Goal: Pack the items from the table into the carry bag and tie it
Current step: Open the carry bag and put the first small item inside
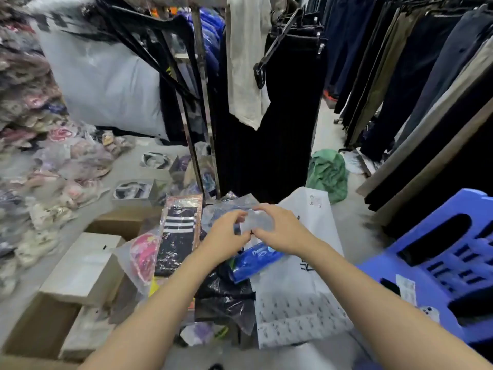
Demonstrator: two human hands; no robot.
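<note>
Both hands meet above the cluttered table, pinching a thin clear plastic bag (pixel 257 218) between them: the left hand (pixel 226 236) grips its near-left edge, the right hand (pixel 280 231) its top and lower edge, apparently with thumb and fingertips. Just below the grip lies a blue printed packet (pixel 254 260), on a white patterned carry bag (pixel 298 303). Left of the hands lies a packaged pair of black striped socks (pixel 178 233). Cardboard boxes (pixel 82 265) stand further left; hanging dark trousers (pixel 400 76) fill the background, and a blue plastic stool (pixel 440 263) stands at right.
</note>
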